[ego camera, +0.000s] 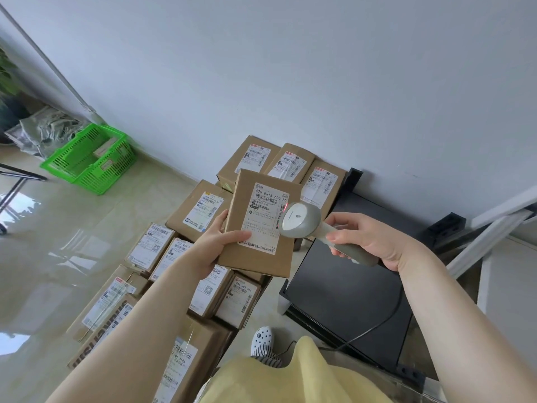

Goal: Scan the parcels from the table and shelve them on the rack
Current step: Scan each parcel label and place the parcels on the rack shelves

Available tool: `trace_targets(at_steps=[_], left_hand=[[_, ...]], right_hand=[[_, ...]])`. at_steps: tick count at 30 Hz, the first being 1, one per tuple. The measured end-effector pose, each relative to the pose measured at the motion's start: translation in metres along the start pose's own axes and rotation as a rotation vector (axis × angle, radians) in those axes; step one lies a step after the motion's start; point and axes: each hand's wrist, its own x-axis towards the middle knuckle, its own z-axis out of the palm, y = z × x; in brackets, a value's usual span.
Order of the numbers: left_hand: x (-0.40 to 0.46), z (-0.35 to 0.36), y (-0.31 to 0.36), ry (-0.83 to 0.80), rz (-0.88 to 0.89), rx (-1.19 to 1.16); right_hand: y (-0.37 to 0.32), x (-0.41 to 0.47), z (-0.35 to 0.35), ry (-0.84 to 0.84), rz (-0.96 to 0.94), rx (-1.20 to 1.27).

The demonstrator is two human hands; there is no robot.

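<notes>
My left hand (216,238) grips a flat brown cardboard parcel (247,257) by its left edge, thumb across its white shipping label (266,219). My right hand (369,238) holds a grey handheld barcode scanner (302,221) by the handle. The scanner's head hovers over the label's right side, where a red glow shows on the barcode. Several more labelled brown parcels (200,212) lie packed together below the held one. A dark cable runs from the scanner down past my right forearm.
A black stand (348,298) sits to the right of the parcels, against the white wall. A green plastic basket (90,158) stands on the glossy floor at the left. White frame bars (494,231) cross the right edge. My shoe (262,340) shows below.
</notes>
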Motion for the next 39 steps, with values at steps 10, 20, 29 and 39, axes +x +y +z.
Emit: trace_targets(at_steps=[10,20,29,39], left_hand=[[0.005,0.004,-0.006,0.069,0.013,-0.098],[0.001,0.026,-0.018,0.028,0.040,-0.113],[-0.003,0.039,-0.027,0.024,0.051,-0.144],[-0.013,0.052,-0.041,0.053,0.123,-0.223]], right_hand=[[0.055,0.015,-0.008,0.509,0.117,0.272],[0.156,0.043,-0.011,1.192,0.399,0.565],[0.179,0.059,-0.012,1.165,0.430,0.352],[0.207,0.057,-0.022,1.076,0.405,0.240]])
